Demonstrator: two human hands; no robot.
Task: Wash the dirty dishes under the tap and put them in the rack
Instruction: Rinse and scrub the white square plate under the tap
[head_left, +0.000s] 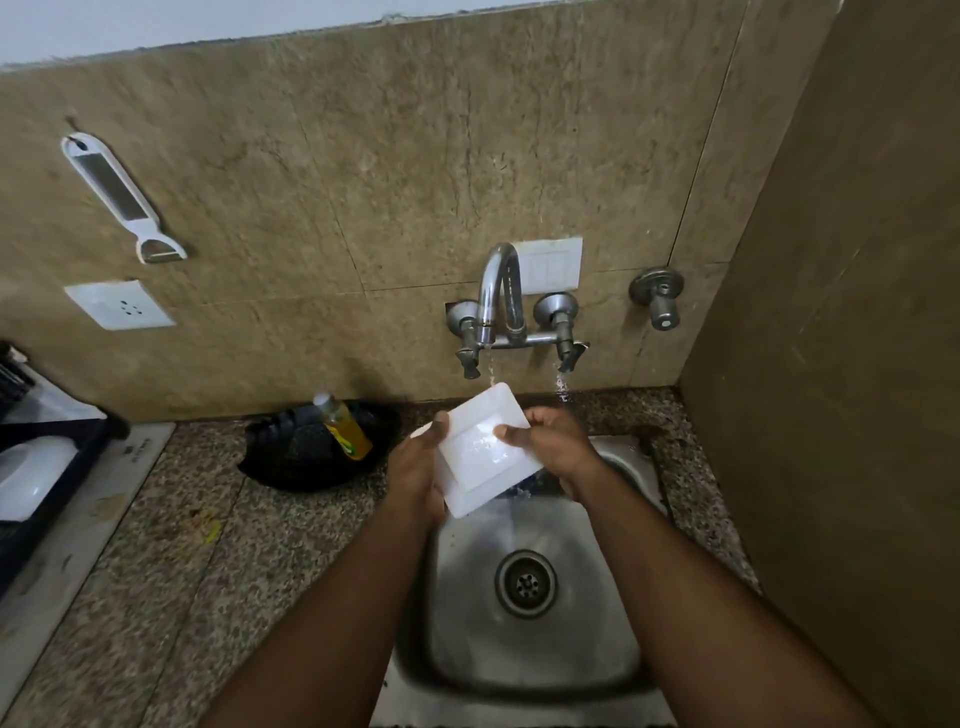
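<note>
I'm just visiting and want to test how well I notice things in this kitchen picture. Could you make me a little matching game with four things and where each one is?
Things:
1. white square plate
2. peeler
3. yellow bottle
4. drain

Places:
A. hanging on the wall, upper left
B. at the bottom of the steel sink
C. held in both hands under the running tap
D. lying in the black bowl on the counter

Pairs: 1-C, 2-A, 3-D, 4-B
</note>
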